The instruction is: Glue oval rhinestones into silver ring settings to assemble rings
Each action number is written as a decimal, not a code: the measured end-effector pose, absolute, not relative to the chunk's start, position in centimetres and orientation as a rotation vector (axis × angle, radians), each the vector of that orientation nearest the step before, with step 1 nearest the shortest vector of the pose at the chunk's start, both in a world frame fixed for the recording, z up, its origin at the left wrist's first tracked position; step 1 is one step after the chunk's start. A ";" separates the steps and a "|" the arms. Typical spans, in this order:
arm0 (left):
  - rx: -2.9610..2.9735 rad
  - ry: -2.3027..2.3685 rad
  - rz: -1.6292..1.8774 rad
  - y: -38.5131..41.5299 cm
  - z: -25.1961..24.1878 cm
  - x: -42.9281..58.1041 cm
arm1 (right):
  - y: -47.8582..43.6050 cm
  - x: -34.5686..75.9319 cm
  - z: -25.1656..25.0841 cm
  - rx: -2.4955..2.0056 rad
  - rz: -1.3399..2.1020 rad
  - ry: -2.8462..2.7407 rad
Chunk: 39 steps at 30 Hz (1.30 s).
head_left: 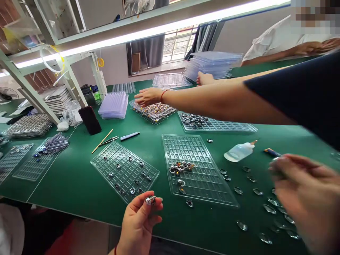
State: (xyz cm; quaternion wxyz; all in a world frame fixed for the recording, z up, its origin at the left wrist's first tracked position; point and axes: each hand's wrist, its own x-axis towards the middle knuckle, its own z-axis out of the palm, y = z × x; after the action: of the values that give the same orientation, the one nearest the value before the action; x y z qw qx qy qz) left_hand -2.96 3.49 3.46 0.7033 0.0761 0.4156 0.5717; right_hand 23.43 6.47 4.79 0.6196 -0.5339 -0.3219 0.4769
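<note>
Near the front edge of the table, my left hand [140, 219] pinches a small shiny silver ornament [150, 200] between thumb and fingers. My right hand [305, 191], smeared by motion, is closed at the right, above loose glossy dark pieces [269, 209]; what its fingertips hold is too blurred to name. A clear compartment tray [124, 156] with several silver pieces lies just beyond my left hand. To its right, another clear tray [202, 184] carries a small heap of silver and amber-coloured ornaments [182, 168].
Another person's arms reach across from the right, one hand [148, 96] over a tray of mixed ornaments [156, 112], the other [205, 78] by stacked clear trays [212, 63]. A glue bottle [240, 152], tweezers [109, 141], pen [129, 136] and phone [89, 120] lie around.
</note>
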 end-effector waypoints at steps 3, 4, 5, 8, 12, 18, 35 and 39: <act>0.181 0.919 1.295 2.5 3.4 -2.8 | 5.4 18.9 3.5 -1.260 1.246 -0.773; 0.193 0.915 1.308 2.2 3.3 -2.7 | 4.6 17.2 3.1 -1.251 1.382 -0.818; 0.212 0.909 1.322 2.0 3.1 -2.6 | 3.9 15.5 2.7 -1.202 1.506 -0.847; 0.314 0.892 1.377 1.5 2.5 -2.4 | 2.3 11.8 2.1 -1.033 1.730 -0.850; 0.556 0.923 1.444 1.4 1.7 -2.3 | 2.7 10.4 2.0 -0.918 1.786 -0.756; 0.751 1.079 1.462 1.2 2.2 -1.7 | 3.4 11.1 2.1 -0.837 1.839 -0.677; 1.505 1.139 1.392 1.7 3.7 -1.9 | 3.0 14.1 2.9 -0.954 1.938 -0.601; 1.692 1.071 1.357 2.0 3.9 -2.1 | 2.8 14.3 3.2 -0.960 1.978 -0.559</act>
State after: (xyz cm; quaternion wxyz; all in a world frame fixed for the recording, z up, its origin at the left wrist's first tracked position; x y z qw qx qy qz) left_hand -2.10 2.02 3.91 0.3534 0.6545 0.4141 0.5247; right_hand 14.30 2.84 3.23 0.4228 -0.3836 -0.2235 0.7900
